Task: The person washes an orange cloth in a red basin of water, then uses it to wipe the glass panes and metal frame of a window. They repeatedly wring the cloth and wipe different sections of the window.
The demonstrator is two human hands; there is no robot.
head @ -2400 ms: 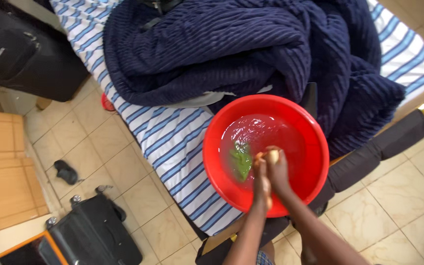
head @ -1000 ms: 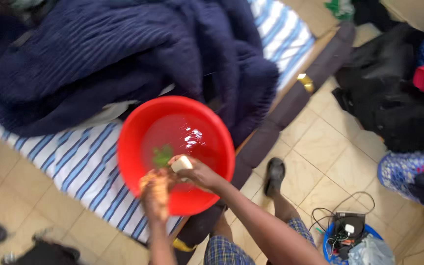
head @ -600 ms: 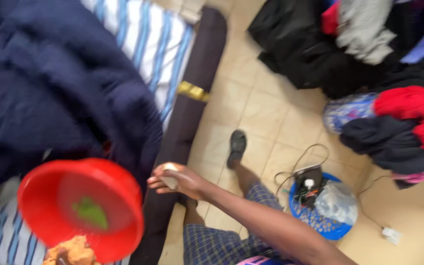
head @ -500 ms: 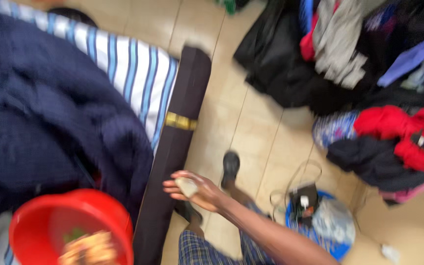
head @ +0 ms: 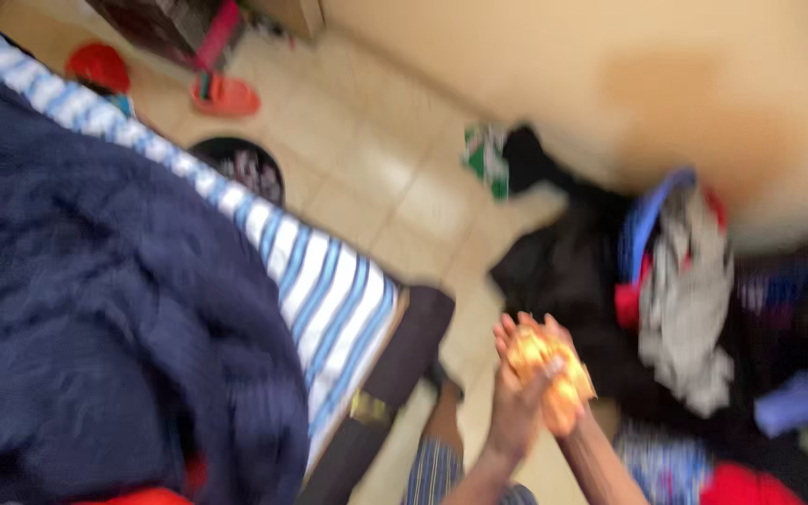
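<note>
The view is heavily blurred. My left hand point(head: 514, 411) and my right hand point(head: 524, 329) are pressed together, palm to palm, over the tiled floor just right of the bed's corner. Between them sits a yellow-orange lump point(head: 546, 372); the blur hides what it is. Only a sliver of the red basin point(head: 133, 497) shows at the bottom edge, left of my hands. My plaid shorts point(head: 434, 472) show below my forearms.
A dark blue blanket point(head: 95, 309) covers the striped sheet point(head: 329, 290) on the bed, which has a dark frame point(head: 409, 341). A heap of clothes point(head: 685, 299) lies at the right by the wall point(head: 610, 65). A dark round bin point(head: 240, 164) and red items point(head: 226, 93) stand beyond the bed.
The view swung right and up, away from the basin. My right hand carried a pale bar out of the basin, and my left hand has since joined it over the floor.
</note>
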